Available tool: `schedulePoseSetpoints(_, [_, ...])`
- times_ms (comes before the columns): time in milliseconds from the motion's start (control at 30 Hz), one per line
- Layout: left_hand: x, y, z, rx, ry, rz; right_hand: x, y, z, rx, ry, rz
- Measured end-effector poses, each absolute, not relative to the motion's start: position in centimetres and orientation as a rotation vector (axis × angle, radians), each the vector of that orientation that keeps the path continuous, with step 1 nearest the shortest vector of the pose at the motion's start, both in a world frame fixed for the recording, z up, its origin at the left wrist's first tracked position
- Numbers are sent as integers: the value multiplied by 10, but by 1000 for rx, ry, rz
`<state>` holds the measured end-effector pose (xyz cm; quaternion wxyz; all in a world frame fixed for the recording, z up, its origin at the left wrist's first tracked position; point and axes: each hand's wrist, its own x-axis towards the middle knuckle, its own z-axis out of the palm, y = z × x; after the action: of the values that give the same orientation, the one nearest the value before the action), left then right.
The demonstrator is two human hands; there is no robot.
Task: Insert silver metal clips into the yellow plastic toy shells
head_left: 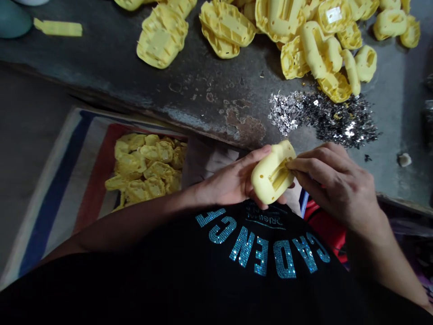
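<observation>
Scarred metal counter [189, 85]: yellow plastic shells [314, 45] heaped far right, silvery scraps [324, 119] just near them. Left hand [230, 178] cradles one shell [272, 171] above the near edge, right hand [333, 180] pinching it; more shells [145, 167] fill a striped tray [98, 176], near left.

Head-worn view facing forward and down onto the hands [233, 178] [333, 183]

- Left hand [233, 178]: cradling a yellow moulded plastic shell [272, 174] from beneath.
- Right hand [333, 183]: holding the shell's right end, fingertips [291, 164] pressing into its slotted recess.
- Silvery metal clippings [323, 118]: lying heaped on the scarred grey workbench [203, 85], far right of the hands.
- Heap of yellow shells [314, 49]: piling up beyond the clippings, far side.
- Loose yellow shells [145, 169]: lying near left on a striped cloth [57, 180].
- Black sequinned shirt [257, 253]: showing just below both hands.
</observation>
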<state>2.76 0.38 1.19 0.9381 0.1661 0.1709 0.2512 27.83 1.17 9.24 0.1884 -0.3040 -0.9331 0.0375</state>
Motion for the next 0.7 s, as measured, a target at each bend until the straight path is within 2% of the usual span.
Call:
schedulePoseSetpoints(300, [26, 2, 12, 345, 380, 537, 279, -1, 83, -955, -2349, 195])
schedulePoseSetpoints(567, [28, 0, 16, 344, 349, 586, 274, -19, 62, -968, -2325, -43])
schedulePoseSetpoints(700, [28, -1, 21, 375, 389, 591, 274, -24, 59, -998, -2169, 61])
